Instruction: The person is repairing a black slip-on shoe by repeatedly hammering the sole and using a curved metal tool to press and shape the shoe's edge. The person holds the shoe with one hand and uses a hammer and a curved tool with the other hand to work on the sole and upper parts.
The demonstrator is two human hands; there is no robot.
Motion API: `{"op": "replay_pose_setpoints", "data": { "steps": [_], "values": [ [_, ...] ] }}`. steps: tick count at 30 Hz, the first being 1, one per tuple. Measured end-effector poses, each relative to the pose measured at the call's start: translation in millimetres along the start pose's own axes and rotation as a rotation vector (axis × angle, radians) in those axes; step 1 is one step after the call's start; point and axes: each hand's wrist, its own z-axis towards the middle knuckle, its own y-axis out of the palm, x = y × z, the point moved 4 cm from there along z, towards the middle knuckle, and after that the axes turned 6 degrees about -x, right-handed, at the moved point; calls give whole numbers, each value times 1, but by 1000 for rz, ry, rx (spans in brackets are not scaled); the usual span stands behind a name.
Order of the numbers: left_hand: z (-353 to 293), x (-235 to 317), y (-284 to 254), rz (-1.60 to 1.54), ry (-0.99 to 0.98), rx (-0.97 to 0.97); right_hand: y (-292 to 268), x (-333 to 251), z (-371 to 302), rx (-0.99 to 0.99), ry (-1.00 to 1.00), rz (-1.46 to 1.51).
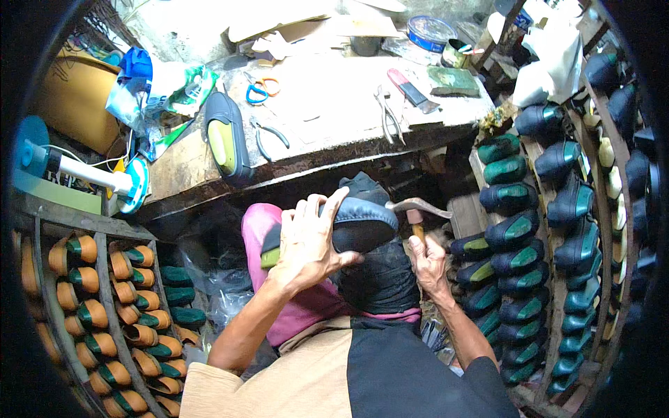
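Observation:
Across my lap lies a dark shoe with a dark blue padded edge and a green patch toward its left end. My left hand grips it from above, fingers spread over its side and thumb along its near edge. In my right hand is a hammer, held low on its short wooden handle. Its curved metal head is beside the shoe's right end; whether they touch I cannot tell. Under the shoe, black cloth covers my leg.
Ahead stands a workbench bearing a black-and-green shoe, pliers, scissors, pincers and a red-handled blade. Racks of orange-brown shoes stand left. Dark shoes fill racks at right.

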Motion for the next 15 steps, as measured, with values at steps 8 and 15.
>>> {"op": "replay_pose_setpoints", "data": {
  "steps": [8,15],
  "values": [
    [10,-7,41,-68,-44,179,-36,-89,-58,274,-644,-97],
    [15,-6,39,-15,-34,139,-38,-133,-36,85,-529,-622]
  ]
}}
